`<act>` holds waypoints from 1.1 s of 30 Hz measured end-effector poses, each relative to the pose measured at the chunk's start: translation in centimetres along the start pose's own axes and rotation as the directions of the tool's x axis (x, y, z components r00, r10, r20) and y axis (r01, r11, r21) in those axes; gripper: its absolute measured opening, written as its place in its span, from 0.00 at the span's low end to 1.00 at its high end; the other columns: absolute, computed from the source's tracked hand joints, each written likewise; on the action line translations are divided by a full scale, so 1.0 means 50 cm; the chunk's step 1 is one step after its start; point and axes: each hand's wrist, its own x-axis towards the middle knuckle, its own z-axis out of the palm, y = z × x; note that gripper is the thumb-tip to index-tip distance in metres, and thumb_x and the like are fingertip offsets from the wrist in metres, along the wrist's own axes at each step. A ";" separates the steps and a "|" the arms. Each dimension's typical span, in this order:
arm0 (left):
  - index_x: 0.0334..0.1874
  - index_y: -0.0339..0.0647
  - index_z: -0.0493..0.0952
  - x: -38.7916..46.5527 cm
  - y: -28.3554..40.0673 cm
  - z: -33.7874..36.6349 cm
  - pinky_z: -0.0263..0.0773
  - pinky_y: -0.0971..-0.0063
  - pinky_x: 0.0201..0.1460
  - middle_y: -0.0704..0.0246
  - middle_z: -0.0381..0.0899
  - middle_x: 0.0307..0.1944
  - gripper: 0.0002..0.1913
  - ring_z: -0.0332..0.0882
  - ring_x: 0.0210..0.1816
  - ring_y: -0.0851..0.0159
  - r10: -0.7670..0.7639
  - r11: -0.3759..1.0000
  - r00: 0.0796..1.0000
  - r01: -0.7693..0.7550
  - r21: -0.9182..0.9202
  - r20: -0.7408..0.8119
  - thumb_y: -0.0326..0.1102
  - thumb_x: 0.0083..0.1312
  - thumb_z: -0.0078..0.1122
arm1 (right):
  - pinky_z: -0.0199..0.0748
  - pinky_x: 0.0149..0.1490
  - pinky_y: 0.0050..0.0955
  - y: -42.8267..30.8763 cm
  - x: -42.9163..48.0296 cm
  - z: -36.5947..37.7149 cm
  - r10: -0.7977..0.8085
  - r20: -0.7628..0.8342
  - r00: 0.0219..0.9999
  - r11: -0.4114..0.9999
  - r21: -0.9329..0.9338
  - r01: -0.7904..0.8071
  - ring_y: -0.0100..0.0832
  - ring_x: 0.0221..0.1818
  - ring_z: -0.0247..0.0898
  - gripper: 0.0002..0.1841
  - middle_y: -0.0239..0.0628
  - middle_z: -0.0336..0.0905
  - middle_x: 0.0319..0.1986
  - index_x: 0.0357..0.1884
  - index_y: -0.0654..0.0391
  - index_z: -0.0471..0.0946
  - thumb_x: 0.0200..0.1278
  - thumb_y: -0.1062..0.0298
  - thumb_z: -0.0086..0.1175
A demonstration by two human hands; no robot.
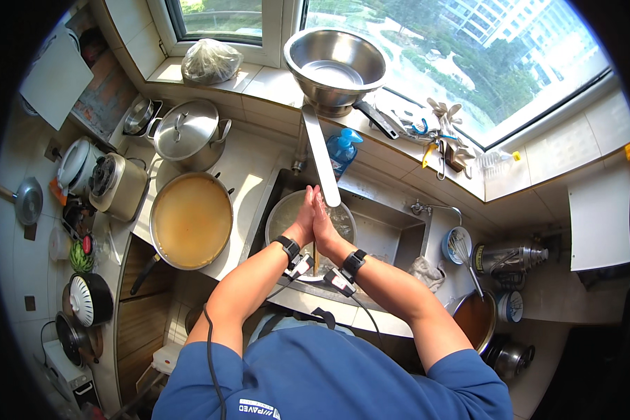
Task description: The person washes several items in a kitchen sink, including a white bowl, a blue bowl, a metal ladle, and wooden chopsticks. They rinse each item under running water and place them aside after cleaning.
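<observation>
My left hand [302,219] and my right hand [325,226] are pressed palm to palm, fingers straight, just below the end of the long flat faucet spout [323,157]. Thin wooden chopsticks [315,260] stick out between my wrists; the rest of them is hidden by the palms. Beneath the hands, a round metal basin [277,220] holds cloudy liquid. It stands in the left part of a stainless steel sink [394,231]. Each wrist wears a black strap with a small cabled device.
A wide pan of brownish liquid [191,220] and a lidded steel pot [186,131] stand to the left. Behind the sink are a blue pump bottle [342,149] and a steel bowl [336,63]. A cloth [428,273], a whisk [464,252] and a pot [472,320] are on the right.
</observation>
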 end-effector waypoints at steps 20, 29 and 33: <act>0.66 0.48 0.69 -0.022 -0.033 0.041 0.64 0.71 0.64 0.74 0.74 0.57 0.35 0.69 0.57 0.68 0.083 0.990 0.991 -0.094 0.101 0.105 0.69 0.75 0.33 | 0.68 0.62 0.32 0.023 0.021 -0.045 0.160 -0.056 0.985 0.982 0.110 -0.154 0.30 0.58 0.69 0.34 0.31 0.74 0.59 0.69 0.50 0.68 0.76 0.33 0.35; 0.79 0.42 0.53 -0.019 -0.010 0.036 0.48 0.71 0.78 0.68 0.57 0.78 0.42 0.54 0.76 0.65 0.068 0.987 0.983 -0.091 0.134 0.169 0.70 0.75 0.31 | 0.70 0.60 0.35 0.021 0.051 -0.046 0.313 0.023 0.949 0.924 0.226 -0.310 0.30 0.58 0.69 0.31 0.28 0.74 0.55 0.65 0.46 0.70 0.74 0.33 0.41; 0.80 0.43 0.49 -0.005 0.012 0.007 0.48 0.70 0.78 0.68 0.58 0.77 0.46 0.55 0.76 0.66 0.105 0.994 0.967 -0.110 0.008 0.231 0.73 0.72 0.33 | 0.71 0.58 0.34 0.023 0.037 -0.006 0.213 -0.026 0.977 0.956 0.213 -0.203 0.30 0.55 0.69 0.31 0.26 0.73 0.53 0.60 0.43 0.73 0.70 0.29 0.43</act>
